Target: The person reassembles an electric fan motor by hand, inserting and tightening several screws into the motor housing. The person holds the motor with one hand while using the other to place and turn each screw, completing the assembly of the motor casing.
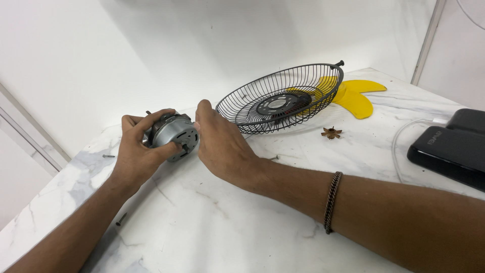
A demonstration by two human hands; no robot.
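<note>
Silver-grey metal shows between the two hands: a small round fan motor (174, 135) with vent slots in its end face, held just above the desk (242, 232) at about nine o'clock in the view. The left hand (139, 151) is wrapped around the motor's body from the near side, thumb pressed on the face, gripping it firmly. The right hand (220, 144) touches the motor's right edge with its fingertips, fingers curled in against the housing; how tightly it grips cannot be told. A dark braided bracelet (332, 201) circles the right wrist. Toward one o'clock, well apart from the hands, a black wire fan guard (283, 98) lies tilted like a bowl, its round hub carrying a circular label in black and pale grey, and behind it rests a yellow fan blade (356, 96). A small brown star-shaped nut (331, 133) sits just beside the guard, at about two o'clock. At three o'clock a flat black rectangular box (449, 149) lies at the desk's edge with a thin white cable (404, 132) looping near it. Loose dark screws (121, 219) lie at eight and nine o'clock. White marble-patterned surface with grey veins covers the desk; plain white walls meet it behind.
</note>
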